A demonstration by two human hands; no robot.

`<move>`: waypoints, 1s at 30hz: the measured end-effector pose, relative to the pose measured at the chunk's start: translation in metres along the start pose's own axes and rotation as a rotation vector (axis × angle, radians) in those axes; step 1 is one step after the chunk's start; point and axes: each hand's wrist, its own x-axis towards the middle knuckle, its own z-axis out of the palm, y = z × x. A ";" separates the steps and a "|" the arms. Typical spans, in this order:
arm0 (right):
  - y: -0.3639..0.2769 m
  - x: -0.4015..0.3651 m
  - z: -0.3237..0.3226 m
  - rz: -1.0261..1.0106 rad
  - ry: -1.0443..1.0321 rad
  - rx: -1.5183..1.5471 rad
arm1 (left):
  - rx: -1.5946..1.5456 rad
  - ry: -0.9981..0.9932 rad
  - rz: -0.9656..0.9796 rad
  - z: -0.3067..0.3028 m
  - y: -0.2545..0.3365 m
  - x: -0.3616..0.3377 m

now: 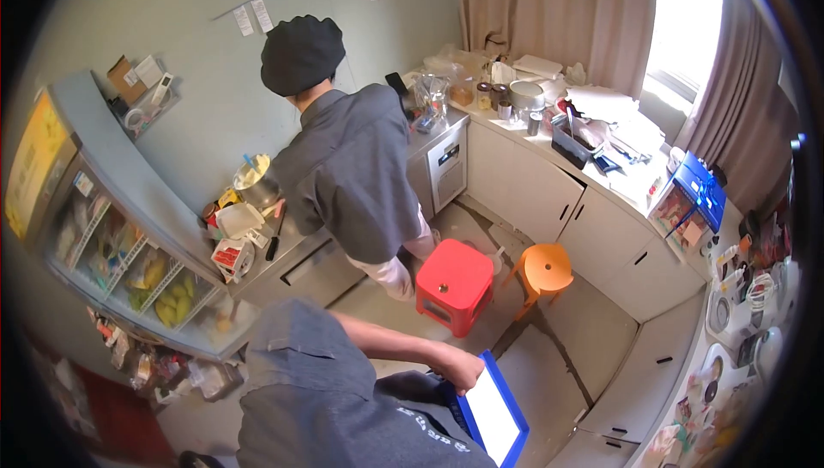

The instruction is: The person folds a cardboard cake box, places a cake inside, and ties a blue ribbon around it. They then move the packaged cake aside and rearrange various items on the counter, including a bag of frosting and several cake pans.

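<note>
Left hand (462, 370) curled round a blue-edged board (498, 412).
It is just beside the grey shirt (335, 412). It looks stiff, light, maybe slippery; the rim seems best to hold. I can't see the right hand.

Legible text: none. Marks present, unreadable: one row of white characters (433, 429), blurred, on the dark shirt (343, 408) in the foreground; faint print, too small, on paper slips (244, 21) hung on the wall (193, 47); one small label (83, 183) on the fridge (129, 129); its yellow panel (39, 167), indistinct.
</note>
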 end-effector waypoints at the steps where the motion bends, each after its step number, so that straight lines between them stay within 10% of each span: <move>1: -0.001 0.000 0.001 -0.006 0.005 -0.006 | 0.007 0.000 0.000 0.001 -0.004 0.001; 12: 0.029 -0.014 0.001 -0.289 0.031 -0.202 | 0.005 -0.017 -0.020 -0.001 -0.002 -0.004; 20: -0.005 -0.009 0.000 -0.103 0.067 -0.137 | 0.121 0.046 0.457 -0.004 -0.013 0.007; 30: -0.023 -0.016 -0.001 -0.074 0.099 -0.163 | 0.351 0.211 0.440 0.015 0.013 -0.020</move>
